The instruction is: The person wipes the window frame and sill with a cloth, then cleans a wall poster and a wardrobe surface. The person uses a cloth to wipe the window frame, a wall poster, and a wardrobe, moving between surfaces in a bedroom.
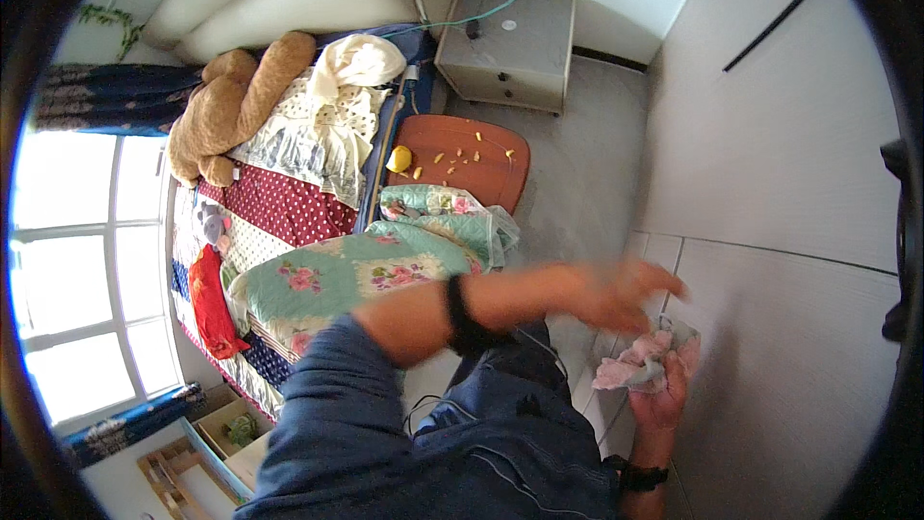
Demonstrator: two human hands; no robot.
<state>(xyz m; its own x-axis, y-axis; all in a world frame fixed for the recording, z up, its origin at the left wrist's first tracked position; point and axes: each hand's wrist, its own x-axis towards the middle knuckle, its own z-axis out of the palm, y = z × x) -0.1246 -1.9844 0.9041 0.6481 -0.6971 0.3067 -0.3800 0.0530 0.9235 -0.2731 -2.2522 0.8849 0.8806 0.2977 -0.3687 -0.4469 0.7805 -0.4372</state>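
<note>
In the head view my left hand (624, 296) reaches across from the left, blurred, with its fingers apart just above a crumpled pink and greyish-white cloth (635, 365). My right hand (660, 393) holds that cloth from below, palm up, in front of the pale wood-grain panels (765, 159) on the right. Whether my left fingertips touch the cloth is not clear. Both wrists wear dark bands. The far side of the cloth is partly hidden by its own folds.
A bed with a green floral quilt (332, 278) and a big brown teddy bear (216, 112) lies to the left. Beside it, a reddish-brown board (469, 159) bears a yellow fruit (399, 159) and scraps. A grey nightstand (505, 36) stands beyond, with a green cable (498, 9) across it.
</note>
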